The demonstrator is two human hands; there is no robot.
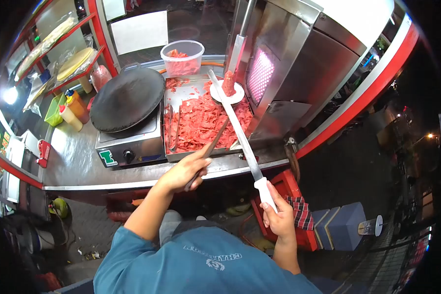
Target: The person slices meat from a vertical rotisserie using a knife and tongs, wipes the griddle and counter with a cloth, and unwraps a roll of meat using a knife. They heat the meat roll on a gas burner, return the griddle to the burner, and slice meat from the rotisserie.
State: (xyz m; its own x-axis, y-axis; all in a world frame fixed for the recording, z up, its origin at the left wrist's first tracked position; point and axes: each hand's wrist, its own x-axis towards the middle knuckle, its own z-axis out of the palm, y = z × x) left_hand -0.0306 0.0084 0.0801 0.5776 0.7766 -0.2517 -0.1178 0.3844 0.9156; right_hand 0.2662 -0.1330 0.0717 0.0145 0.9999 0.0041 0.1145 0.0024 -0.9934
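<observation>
My right hand [279,218] grips the white handle of a long kebab knife [240,128], its blade pointing away and up to the left, over the tray. My left hand [187,172] is closed round a long, thin, dark rod [217,137], whose far end comes close to the blade; whether they touch I cannot tell. Beyond both hands, a metal tray [177,81] holds many thin reddish meat slices [196,121]. Tongs [175,130] lie at its left side. Behind the blade, a narrow stack of meat [228,83] stands on a round white plate [237,93] by the grill.
A glowing vertical grill [261,71] stands right of the tray. To its left, a black domed pan [127,100] sits on a burner [132,147]. A clear tub [183,61] is behind the tray. Sauce bottles [72,116] and shelved flatbreads [76,64] are farther left.
</observation>
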